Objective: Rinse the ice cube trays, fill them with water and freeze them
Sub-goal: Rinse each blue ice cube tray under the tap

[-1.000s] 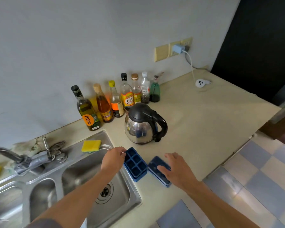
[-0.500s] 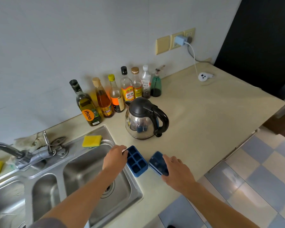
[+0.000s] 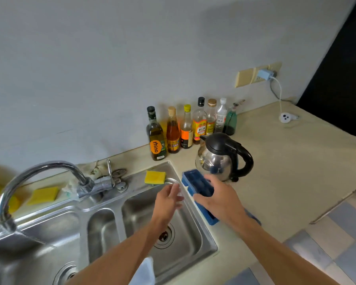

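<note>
Your right hand is laid over the near end of the upper tray, thumb on its left edge and fingers curled across the top. It looks like a clamp from above, though the hand hides how much of the tray it really has. The far end of the tray sticks out beyond your fingertips towards the kettle. The lower tray lies under your palm, right on the edge of the sink. Your left hand hovers over the basin just left of the right one, fingers loosely spread and holding nothing; it is blurred, so I can tell you no more.

Watch these:
- You seem to be holding one end only. If the far end sags as you lift, the tray may twist out of your hand and drop into the basin.
- The kettle stands just past your fingertips. Lift forward and you could knock it.
- The lower tray sits at the brink. Drag your wrist leftward and it may slide in.
- The tap is well off to the left of your free hand, with its spout over another basin. Carrying the tray that far on a weak grip risks a drop, so bring the left hand under it first.
</note>
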### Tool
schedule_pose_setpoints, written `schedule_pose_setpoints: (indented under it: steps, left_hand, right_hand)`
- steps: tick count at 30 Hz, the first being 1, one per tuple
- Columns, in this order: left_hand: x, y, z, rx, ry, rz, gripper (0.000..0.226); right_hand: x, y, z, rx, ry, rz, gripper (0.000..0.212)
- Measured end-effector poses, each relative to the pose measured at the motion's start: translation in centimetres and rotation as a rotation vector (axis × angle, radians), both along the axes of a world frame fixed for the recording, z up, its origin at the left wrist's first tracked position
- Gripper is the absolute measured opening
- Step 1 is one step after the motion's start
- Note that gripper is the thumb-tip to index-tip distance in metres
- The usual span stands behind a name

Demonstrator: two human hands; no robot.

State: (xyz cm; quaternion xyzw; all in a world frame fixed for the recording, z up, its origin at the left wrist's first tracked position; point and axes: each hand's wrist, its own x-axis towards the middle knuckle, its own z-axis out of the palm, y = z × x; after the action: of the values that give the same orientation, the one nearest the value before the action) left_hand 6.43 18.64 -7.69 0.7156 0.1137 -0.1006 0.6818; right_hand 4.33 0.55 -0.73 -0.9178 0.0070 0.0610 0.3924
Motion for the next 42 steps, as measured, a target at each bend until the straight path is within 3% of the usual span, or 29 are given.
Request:
schedule_pose_setpoints:
  steps: [3,7,9,17,22,35,42]
  left_hand:
    - [-1.2,3.4,1.1,-0.250,0.087,0.042,0.054]
    - [-3.2,9.7,2.9,-0.596,0.158,0.294,0.068]
    - [-4.6,12.8,3.6,-0.666,0.120,0.385,0.073]
    - [-11.5,20.8,2.8,-0.467,0.164,0.765,0.085]
    - [-14.8,24.6,2.0,-0.334,0.242,0.836,0.080]
    - [-13.8,36.9,-2.7,-0.119,0.362,0.583,0.070]
    - [-10.2,40.8,-5.8,-0.193,0.438,0.431,0.070]
  right_hand:
    - [-0.2,6.1,1.0,0.065,-0.017,0.076,0.067]
    - [-0.9,13.6,1.9,0.129,0.003,0.203,0.074]
    - [-1.7,16.9,2.4,0.148,0.030,0.280,0.073]
    - [-5.7,26.4,1.4,0.052,0.139,0.588,0.060]
    - [-8.0,30.2,0.0,0.037,0.182,0.688,0.058]
    - [-8.4,42.4,-5.0,-0.114,0.241,0.561,0.065]
    - [-6.7,46.4,-6.4,-0.083,0.349,0.417,0.055]
